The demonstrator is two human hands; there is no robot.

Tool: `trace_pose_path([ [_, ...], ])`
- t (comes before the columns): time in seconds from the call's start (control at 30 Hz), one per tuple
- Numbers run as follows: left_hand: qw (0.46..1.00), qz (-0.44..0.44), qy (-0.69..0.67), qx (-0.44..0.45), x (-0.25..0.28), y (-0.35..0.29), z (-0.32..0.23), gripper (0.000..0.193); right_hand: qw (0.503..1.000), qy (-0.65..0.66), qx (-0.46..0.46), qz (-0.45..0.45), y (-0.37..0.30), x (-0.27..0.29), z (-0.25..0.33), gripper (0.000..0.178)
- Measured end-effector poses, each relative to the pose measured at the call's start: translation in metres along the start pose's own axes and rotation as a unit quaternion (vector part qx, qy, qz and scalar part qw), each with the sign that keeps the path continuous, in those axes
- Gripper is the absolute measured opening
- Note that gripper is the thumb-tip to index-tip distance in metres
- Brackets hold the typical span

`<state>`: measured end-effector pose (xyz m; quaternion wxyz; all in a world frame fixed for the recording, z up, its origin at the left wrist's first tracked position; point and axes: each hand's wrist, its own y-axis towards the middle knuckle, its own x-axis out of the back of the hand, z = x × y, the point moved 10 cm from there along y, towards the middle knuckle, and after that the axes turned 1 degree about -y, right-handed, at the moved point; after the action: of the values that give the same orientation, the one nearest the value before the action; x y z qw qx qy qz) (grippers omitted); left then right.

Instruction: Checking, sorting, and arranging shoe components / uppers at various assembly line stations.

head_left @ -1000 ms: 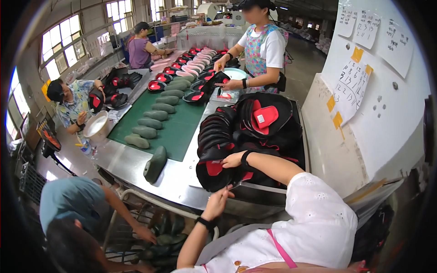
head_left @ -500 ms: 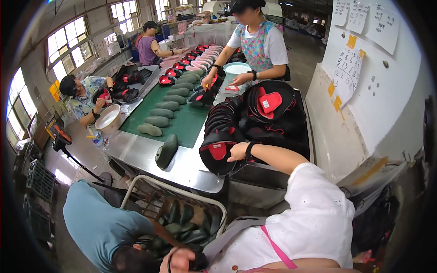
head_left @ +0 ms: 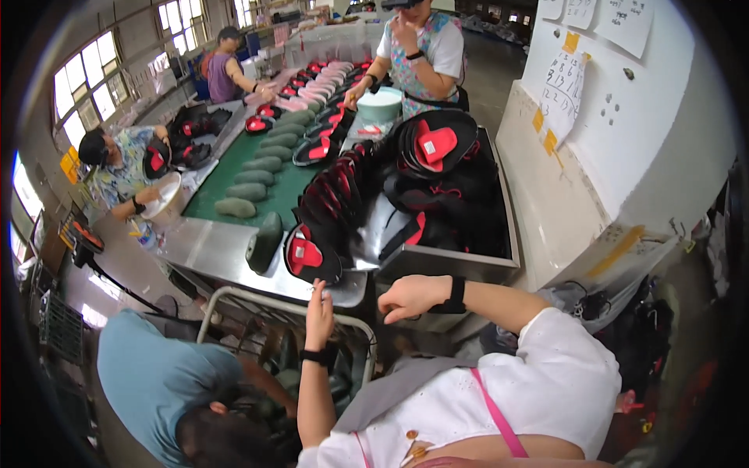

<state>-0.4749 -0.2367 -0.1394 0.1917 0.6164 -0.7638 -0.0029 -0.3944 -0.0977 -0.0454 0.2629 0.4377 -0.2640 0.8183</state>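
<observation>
My left hand (head_left: 317,318) is raised with its fingers stretched upward. Its fingertips are close to the lower edge of a black shoe upper with a red lining (head_left: 306,253); whether they touch cannot be made out. To the right, my right hand (head_left: 413,298) hangs in the air before the metal tray, fingers loosely bent, with nothing visible in it. Behind that front upper, a leaning row of black-and-red shoe uppers (head_left: 337,187) runs back along the table. A dark green shoe last (head_left: 265,243) lies just left of it.
The metal tray (head_left: 468,261) holds more uppers. Green lasts (head_left: 248,192) line the green conveyor (head_left: 207,204). A wire cart (head_left: 234,292) with lasts stands below, where a person in blue (head_left: 160,382) bends over. Other workers stand around the table, one beside a pale basin (head_left: 381,105).
My right hand has let go of the front upper and drawn back. The row of uppers now stands farther left, outside the tray. My left hand has risen toward the table edge.
</observation>
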Motion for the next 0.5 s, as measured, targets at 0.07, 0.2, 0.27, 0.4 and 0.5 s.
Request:
trace_pose_path([
  [0.07, 0.997, 0.080, -0.022, 0.013, -0.043, 0.002, -0.007, 0.034, 0.999, -0.029, -0.025, -0.020, -0.021, -0.023, -0.020, 0.027],
  [0.2, 0.946, 0.268, -0.180, -0.022, -0.120, -0.013, -0.063, 0.037, 0.944, 0.302, -0.133, 0.005, -0.067, -0.051, -0.020, 0.024],
  [0.27, 0.873, 0.395, -0.284, -0.034, -0.138, -0.031, -0.107, 0.039, 0.831, 0.418, -0.219, -0.294, -0.105, -0.032, -0.054, 0.031],
  [0.4, 0.825, 0.542, -0.136, -0.081, -0.154, -0.058, -0.158, 0.041, 0.808, 0.509, -0.101, -0.278, -0.120, -0.057, -0.055, 0.050],
  [0.5, 0.824, 0.497, -0.269, -0.029, -0.157, -0.047, -0.170, 0.028, 0.758, 0.636, -0.059, -0.134, -0.117, -0.072, -0.005, 0.052],
])
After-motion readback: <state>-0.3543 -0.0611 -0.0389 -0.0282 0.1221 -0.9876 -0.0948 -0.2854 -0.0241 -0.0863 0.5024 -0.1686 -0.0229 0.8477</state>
